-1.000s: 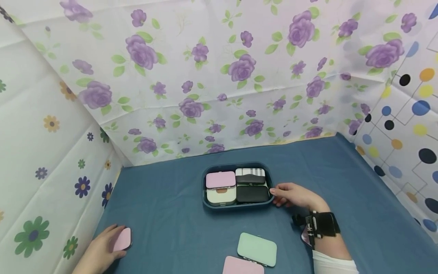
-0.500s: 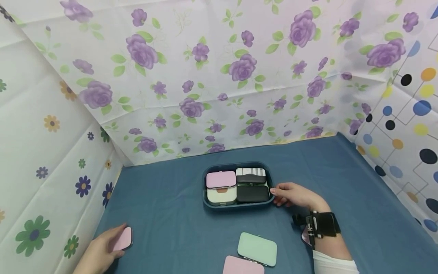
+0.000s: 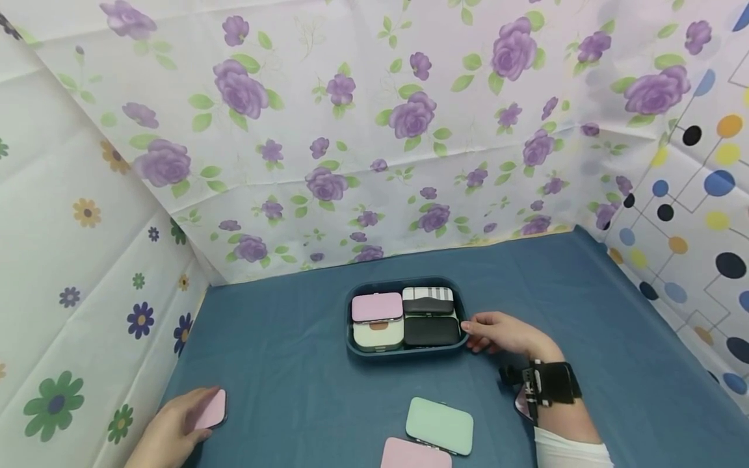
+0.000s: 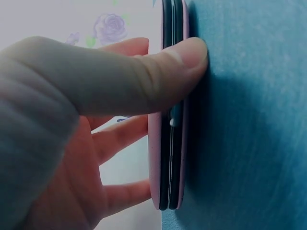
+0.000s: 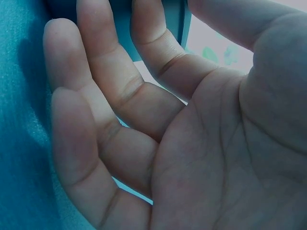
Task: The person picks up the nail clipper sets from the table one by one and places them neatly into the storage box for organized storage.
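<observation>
At the table's left, my left hand holds a flat pink clasp case. In the left wrist view the thumb lies across the dark metal-framed seam of that case, close over the blue cloth, with fingers behind it. My right hand grips the right front rim of a dark blue tray, thumb at the edge and fingers against the outer wall. Inside the tray are a pink case, a cream case, a plaid-and-black case and a black case.
A mint green case lies in front of the tray, beside another pink case cut off by the frame's bottom. Blue cloth covers the table. Flower-patterned sheets hang behind and at the left, a dotted one at the right.
Fingers of my left hand have shifted slightly on the pink clasp case, which stays in nearly the same place. The right hand and the tray stay put.
</observation>
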### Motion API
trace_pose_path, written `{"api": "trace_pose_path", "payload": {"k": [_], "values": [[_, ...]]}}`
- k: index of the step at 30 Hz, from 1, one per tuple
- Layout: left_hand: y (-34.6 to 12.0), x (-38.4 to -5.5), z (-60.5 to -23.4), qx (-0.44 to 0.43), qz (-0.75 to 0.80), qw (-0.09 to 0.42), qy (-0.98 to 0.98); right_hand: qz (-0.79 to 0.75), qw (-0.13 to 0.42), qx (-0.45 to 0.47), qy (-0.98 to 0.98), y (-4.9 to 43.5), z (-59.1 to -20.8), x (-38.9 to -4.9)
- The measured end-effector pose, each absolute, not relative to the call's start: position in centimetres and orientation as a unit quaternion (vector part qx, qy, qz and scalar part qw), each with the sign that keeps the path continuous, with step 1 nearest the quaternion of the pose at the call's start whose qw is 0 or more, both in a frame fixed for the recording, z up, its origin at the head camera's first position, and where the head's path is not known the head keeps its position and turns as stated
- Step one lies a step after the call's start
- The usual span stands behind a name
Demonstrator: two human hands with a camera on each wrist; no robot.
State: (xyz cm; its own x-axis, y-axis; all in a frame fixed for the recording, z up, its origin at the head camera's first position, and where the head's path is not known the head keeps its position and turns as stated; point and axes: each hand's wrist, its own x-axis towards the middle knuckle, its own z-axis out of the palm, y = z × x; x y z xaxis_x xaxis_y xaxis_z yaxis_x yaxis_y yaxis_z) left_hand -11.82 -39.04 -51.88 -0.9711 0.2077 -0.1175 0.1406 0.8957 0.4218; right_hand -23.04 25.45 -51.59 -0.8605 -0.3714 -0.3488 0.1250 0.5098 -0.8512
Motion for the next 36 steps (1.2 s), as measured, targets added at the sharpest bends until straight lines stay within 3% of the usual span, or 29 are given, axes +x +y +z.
{"api": "trace_pose_path", "payload": {"k": [18,36], "values": [[-38.4,-11.5,-52.3,0.139,0.191,0.007,0.972,-0.488,0.252,-0.080,0.832,25.5,-51.6,-23.2],[-36.3,-11.6,-50.9,0.116,0.200,0.024,0.973,-0.489,0.255,-0.079,0.830,25.5,-51.7,-23.2]]}}
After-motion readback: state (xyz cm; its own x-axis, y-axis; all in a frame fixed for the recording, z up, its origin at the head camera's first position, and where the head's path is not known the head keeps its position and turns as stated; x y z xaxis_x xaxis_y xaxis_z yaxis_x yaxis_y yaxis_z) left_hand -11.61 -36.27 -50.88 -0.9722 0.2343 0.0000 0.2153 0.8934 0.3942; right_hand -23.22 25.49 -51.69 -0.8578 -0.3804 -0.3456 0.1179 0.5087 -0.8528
